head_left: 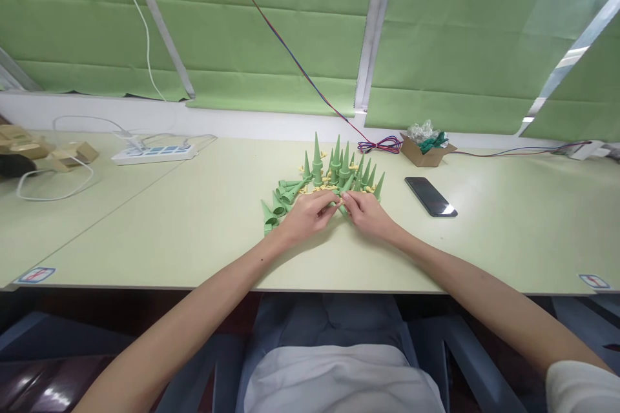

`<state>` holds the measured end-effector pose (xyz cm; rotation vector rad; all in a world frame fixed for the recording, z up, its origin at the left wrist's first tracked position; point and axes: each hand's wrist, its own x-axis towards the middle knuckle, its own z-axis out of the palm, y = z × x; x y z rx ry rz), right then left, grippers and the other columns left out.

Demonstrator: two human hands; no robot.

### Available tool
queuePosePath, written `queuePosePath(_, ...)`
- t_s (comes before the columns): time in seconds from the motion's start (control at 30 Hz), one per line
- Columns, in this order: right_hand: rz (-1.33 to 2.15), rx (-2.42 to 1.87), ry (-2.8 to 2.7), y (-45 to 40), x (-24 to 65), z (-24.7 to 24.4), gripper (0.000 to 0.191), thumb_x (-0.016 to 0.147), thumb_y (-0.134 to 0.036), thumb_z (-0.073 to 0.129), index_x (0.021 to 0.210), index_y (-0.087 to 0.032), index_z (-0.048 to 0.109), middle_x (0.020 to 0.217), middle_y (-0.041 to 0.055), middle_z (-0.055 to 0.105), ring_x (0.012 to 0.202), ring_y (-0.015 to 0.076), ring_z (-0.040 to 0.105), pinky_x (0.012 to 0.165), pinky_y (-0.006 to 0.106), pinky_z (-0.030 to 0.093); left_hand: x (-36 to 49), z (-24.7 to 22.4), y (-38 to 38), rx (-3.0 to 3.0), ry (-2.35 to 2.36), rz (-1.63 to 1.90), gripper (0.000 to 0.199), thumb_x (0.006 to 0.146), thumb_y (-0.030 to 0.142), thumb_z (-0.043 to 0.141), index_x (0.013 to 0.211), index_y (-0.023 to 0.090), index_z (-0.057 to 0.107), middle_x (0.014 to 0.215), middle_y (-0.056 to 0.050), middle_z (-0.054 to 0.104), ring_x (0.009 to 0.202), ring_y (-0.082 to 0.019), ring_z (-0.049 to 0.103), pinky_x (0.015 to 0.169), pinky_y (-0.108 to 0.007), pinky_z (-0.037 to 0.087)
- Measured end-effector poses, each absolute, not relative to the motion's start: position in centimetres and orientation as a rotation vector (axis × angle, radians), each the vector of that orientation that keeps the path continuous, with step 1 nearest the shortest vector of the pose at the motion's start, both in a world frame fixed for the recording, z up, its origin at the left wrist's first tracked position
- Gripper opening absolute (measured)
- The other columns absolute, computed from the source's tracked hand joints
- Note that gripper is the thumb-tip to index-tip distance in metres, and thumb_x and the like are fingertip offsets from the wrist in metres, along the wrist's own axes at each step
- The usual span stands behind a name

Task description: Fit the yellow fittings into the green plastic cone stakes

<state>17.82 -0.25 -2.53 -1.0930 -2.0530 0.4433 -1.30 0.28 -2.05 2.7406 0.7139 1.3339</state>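
Note:
My left hand (pixel 310 211) and my right hand (pixel 369 211) meet in front of a pile of green plastic cones (pixel 334 164). Both have their fingertips pinched together, almost touching. Between them is something small; bits of green and yellow show there, but the fingers cover most of it. Several cones stand upright behind the hands, some stacked one in another. Others lie on their sides by the left hand, like the hollow cone (pixel 278 205) with its open end facing me. Small yellow plastic pieces (pixel 317 188) are scattered among the cones.
A black phone (pixel 431 196) lies right of the cones on the pale table (pixel 194 232). Behind it stand a small cardboard box (pixel 423 153) with plastic wrap and a coiled red-blue cable (pixel 380 144). On the left are a white power strip (pixel 155 153) and cardboard pieces (pixel 72 155).

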Motion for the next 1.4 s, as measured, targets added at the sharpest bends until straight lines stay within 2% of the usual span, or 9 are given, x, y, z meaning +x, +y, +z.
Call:
queuePosePath(0.3,0.455,-1.111,-2.042,-0.2,17.7,-2.5,0.043,0.102,-0.041,0.031,0.065,-0.021,0.038,0.056,-0.0014,0.047,0.055,0.0136,0.042,0.059,0.029,0.03,-1.2,-2.2,0.3,2.749,0.722,1.316,0.013,0.097,0.019,0.048,0.091,0.019,0.06,0.079,-0.002,0.064,0.062,-0.011,0.054,0.058,-0.024,0.04)
queuePosePath(0.47,0.504,-1.113,-2.0,-0.2,17.7,-2.5,0.046,0.102,-0.045,0.032,0.063,-0.021,0.037,0.054,-0.0011,0.046,0.053,0.0136,0.04,0.055,0.028,0.03,-1.1,-2.0,0.2,2.71,0.756,1.326,0.015,0.098,0.024,0.05,0.089,0.018,0.061,0.075,-0.002,0.063,0.058,-0.011,0.052,0.058,-0.025,0.041)
queuePosePath(0.73,0.423,-1.078,-1.93,-0.3,17.5,-2.5,0.053,0.1,-0.056,0.033,0.06,-0.021,0.032,0.053,-0.0028,0.033,0.052,0.0113,0.032,0.053,0.028,0.026,-1.0,-2.0,0.3,2.614,0.804,1.38,0.016,0.098,0.027,0.052,0.089,0.018,0.063,0.08,-0.002,0.067,0.061,-0.011,0.054,0.06,-0.026,0.044)
queuePosePath(0.9,0.445,-1.029,-1.845,-1.2,17.3,-1.6,0.051,0.102,-0.052,0.032,0.063,-0.021,0.041,0.054,-0.0015,0.043,0.051,0.0121,0.04,0.054,0.027,0.032,-1.0,-2.1,0.5,2.631,0.812,1.378,0.014,0.097,0.026,0.053,0.093,0.018,0.063,0.083,-0.003,0.068,0.064,-0.011,0.057,0.063,-0.025,0.046)
queuePosePath(1.03,0.439,-1.005,-1.802,-1.6,17.4,-1.5,0.045,0.102,-0.049,0.034,0.07,-0.021,0.047,0.052,-0.0023,0.043,0.049,0.0125,0.039,0.053,0.027,0.033,-1.0,-2.1,0.4,2.673,0.77,1.396,0.011,0.097,0.024,0.054,0.096,0.017,0.063,0.087,-0.004,0.069,0.066,-0.011,0.059,0.063,-0.025,0.048)
queuePosePath(1.4,0.35,-0.957,-1.796,-1.7,17.5,-1.7,0.038,0.101,-0.047,0.037,0.075,-0.021,0.048,0.057,-0.0024,0.045,0.05,0.0114,0.041,0.052,0.026,0.034,-1.0,-2.1,0.3,2.713,0.708,1.421,0.011,0.096,0.023,0.054,0.096,0.018,0.063,0.085,-0.005,0.07,0.065,-0.012,0.061,0.061,-0.025,0.048)
